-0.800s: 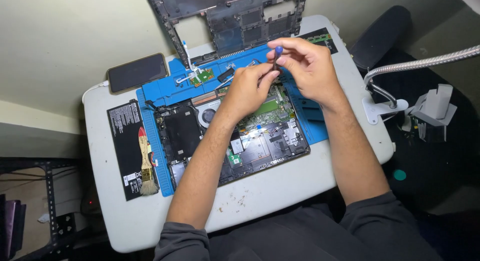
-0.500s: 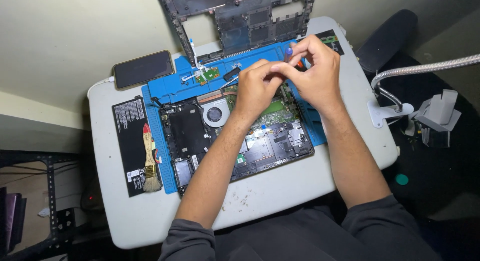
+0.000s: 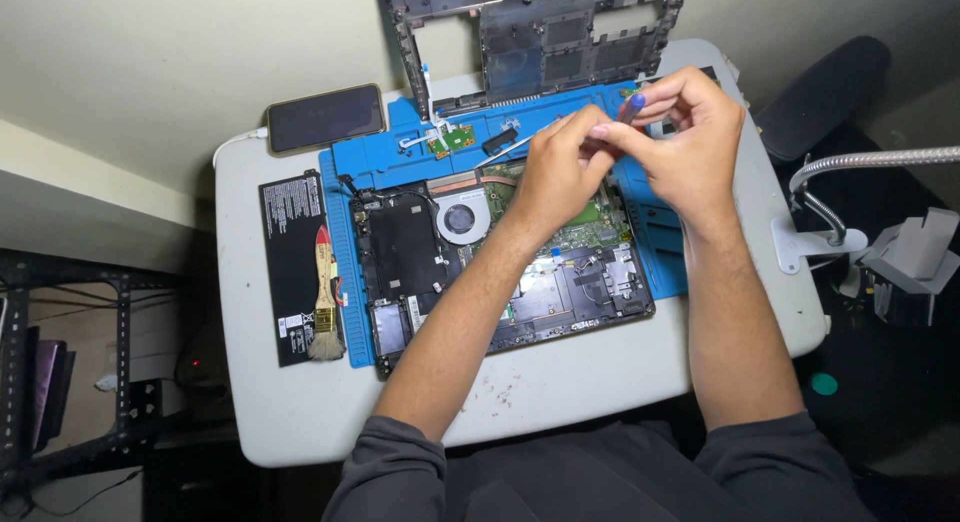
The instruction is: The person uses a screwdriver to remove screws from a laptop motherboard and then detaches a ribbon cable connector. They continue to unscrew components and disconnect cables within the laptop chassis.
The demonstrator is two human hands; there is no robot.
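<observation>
Left hand [image 3: 555, 172] and right hand [image 3: 685, 147]: fingers of both pinched together on a blue-tipped tool [image 3: 636, 103], held at 1 o'clock above the opened laptop [image 3: 500, 267]. Blue mat [image 3: 660, 252] beneath; brush [image 3: 324, 297] at 9 o'clock; phone [image 3: 325, 118] at 11 o'clock on tabletop [image 3: 560, 382].

Phone [image 3: 325, 118] at 11 o'clock of the table, lying flat just past the blue mat's corner: dark rectangular screen, unlit, tan rim. Flat black rectangular battery pack [image 3: 292, 267] at 9 o'clock beside the mat, its face covered by a black label with white print and small white stickers at the lower end.
</observation>
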